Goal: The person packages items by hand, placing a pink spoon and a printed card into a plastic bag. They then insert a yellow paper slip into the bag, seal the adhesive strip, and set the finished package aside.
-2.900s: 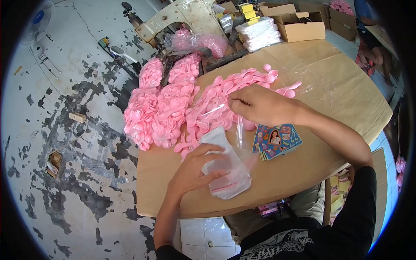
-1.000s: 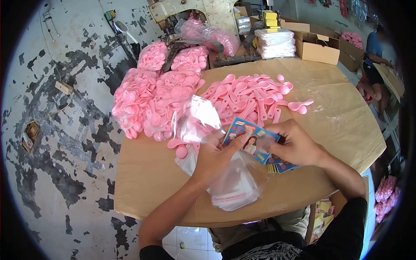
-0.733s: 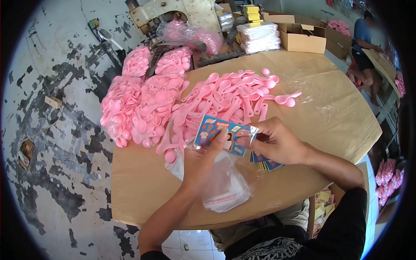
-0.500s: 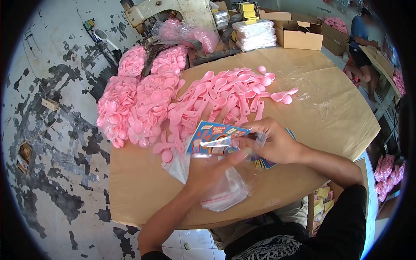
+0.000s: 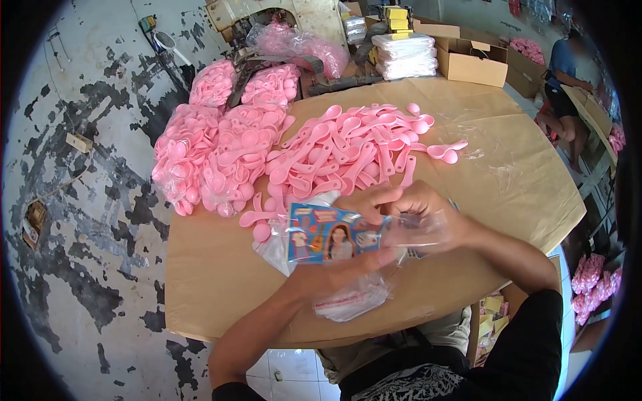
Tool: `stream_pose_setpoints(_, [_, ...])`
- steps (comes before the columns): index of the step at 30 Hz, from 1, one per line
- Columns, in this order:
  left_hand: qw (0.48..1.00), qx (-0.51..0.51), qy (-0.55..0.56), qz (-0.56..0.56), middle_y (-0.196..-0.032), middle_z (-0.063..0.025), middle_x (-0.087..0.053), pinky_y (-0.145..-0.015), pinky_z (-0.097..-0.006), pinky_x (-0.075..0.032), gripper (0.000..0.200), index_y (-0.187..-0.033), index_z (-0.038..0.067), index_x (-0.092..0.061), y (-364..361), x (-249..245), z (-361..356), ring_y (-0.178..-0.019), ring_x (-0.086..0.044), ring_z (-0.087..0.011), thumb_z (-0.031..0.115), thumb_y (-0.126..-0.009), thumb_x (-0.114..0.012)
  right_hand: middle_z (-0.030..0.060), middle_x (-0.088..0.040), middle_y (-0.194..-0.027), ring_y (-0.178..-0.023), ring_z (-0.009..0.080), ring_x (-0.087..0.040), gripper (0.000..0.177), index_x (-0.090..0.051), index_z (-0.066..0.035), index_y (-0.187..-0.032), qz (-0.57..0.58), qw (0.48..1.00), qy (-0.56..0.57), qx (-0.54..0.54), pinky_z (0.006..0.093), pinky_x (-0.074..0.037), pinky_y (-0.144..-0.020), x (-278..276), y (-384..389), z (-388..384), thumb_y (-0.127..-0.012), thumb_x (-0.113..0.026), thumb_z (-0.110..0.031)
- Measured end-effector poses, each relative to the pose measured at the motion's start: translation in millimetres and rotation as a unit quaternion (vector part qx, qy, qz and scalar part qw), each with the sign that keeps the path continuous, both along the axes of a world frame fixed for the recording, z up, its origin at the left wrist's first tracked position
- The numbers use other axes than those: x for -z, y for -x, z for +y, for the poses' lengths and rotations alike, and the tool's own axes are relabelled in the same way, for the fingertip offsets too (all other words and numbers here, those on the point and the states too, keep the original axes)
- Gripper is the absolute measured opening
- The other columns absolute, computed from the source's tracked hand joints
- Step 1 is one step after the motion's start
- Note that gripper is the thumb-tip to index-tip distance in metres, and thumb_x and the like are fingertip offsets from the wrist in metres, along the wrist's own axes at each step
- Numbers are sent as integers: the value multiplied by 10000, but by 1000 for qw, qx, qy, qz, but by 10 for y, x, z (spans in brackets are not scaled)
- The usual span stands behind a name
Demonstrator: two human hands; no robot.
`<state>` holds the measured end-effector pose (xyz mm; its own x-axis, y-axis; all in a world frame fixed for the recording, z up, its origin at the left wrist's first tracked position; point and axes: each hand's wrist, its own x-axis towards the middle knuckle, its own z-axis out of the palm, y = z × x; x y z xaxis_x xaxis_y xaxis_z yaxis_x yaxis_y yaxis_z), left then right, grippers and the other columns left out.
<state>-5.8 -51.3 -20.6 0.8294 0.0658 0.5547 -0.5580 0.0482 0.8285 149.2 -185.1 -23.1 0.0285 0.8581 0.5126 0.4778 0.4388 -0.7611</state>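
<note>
A blue printed card (image 5: 309, 234) with small pictures on it is held up over the near part of the table, with clear plastic around or against it. My left hand (image 5: 334, 273) grips the card from below and behind, its thumb along the lower edge and fingertips over the top. My right hand (image 5: 438, 217) is closed on a clear plastic bag (image 5: 428, 234) at the card's right end. Below my left hand lies a stack of clear plastic bags (image 5: 354, 301). Part of another printed piece is mostly hidden behind my right hand.
A loose heap of pink plastic spoons (image 5: 354, 144) spreads across the table (image 5: 515, 160). Filled bags of spoons (image 5: 231, 157) stand at its left. Behind are stacked clear packs (image 5: 404, 57), a cardboard box (image 5: 471, 63) and a machine (image 5: 307, 17). A person (image 5: 565, 73) sits at the far right.
The card has turned to show more of its printed face and sits slightly lower. My left hand's fingers have come up over its top edge, and the plastic now stretches out at my right hand.
</note>
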Motion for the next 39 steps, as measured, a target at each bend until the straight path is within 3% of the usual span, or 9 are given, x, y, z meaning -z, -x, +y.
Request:
stream_pose_setpoints(4, [990,-97,96,35,-1319,-168,-527,-1044,-386,-400,454,-1125,54,-503,32,-58,149,-1237,-491,-252,-5,-746,-746,117,-647,-981,-816,257,-615,182,-662,-43,-972,-222,963,35,147,358,-476,-782,-298,-630,-84,-842,-661,-170])
stream_pose_setpoints(6, [988,-126,85,28,-1271,-143,-565,-984,-356,-450,471,-1156,51,-520,1,-19,242,-1161,-543,-201,24,-750,-757,129,-611,-1102,-1015,275,-557,226,-660,-62,-1036,-419,863,23,281,381,-435,-909,-166,-1175,-185,-837,-651,-168])
stream_pose_setpoints(9, [985,-150,63,59,-1227,-123,-595,-939,-341,-478,467,-1171,44,-531,-5,1,312,-1102,-574,-170,51,-763,-757,116,-582,-1083,-1114,288,-477,218,-637,-53,-1049,-402,823,205,344,402,-388,-966,49,-1552,-354,-885,-606,-193])
stream_pose_setpoints(15, [987,-140,36,73,-1207,-126,-606,-922,-337,-490,454,-1174,41,-537,4,15,297,-1088,-586,-180,62,-774,-752,91,-579,-1086,-1108,281,-458,191,-606,-56,-989,-261,882,233,316,409,-361,-974,15,-1592,-408,-871,-645,-201])
stream_pose_setpoints(18, [991,-120,45,41,-1224,-138,-594,-938,-344,-484,439,-1181,51,-531,-12,11,304,-1114,-579,-197,39,-790,-729,55,-601,-976,-936,210,-538,171,-573,-57,-966,-408,842,53,350,347,-419,-873,-15,-1559,-434,-884,-645,-189])
stream_pose_setpoints(21, [991,-112,68,7,-1245,-148,-579,-952,-359,-480,415,-1183,65,-530,-17,23,345,-1139,-571,-214,10,-809,-700,34,-613,-865,-808,126,-568,187,-597,-56,-1005,-123,930,120,324,272,-444,-670,-243,-1431,-415,-889,-663,-188])
stream_pose_setpoints(24, [988,-110,109,4,-1267,-149,-564,-970,-379,-466,410,-1191,76,-525,13,-8,380,-1162,-558,-231,-10,-821,-679,7,-606,-776,-700,65,-542,145,-599,-33,-1005,67,956,164,235,241,-421,-575,-369,-947,-362,-914,-632,-141])
stream_pose_setpoints(31, [977,-107,185,-4,-1355,-148,-492,-1063,-406,-365,428,-1236,92,-500,14,-60,403,-1259,-475,-246,-4,-849,-655,45,-665,-903,-820,83,-598,104,-680,13,-957,58,984,82,148,235,-485,-742,-412,-285,-246,-872,-659,-44])
stream_pose_setpoints(39, [984,-61,169,-17,-1386,-152,-468,-1074,-416,-354,464,-1277,137,-477,-19,36,309,-1286,-449,-256,99,-864,-684,49,-666,-966,-846,72,-599,193,-648,16,-1059,89,982,-6,165,248,-499,-745,-382,24,-199,-924,-613,-117])
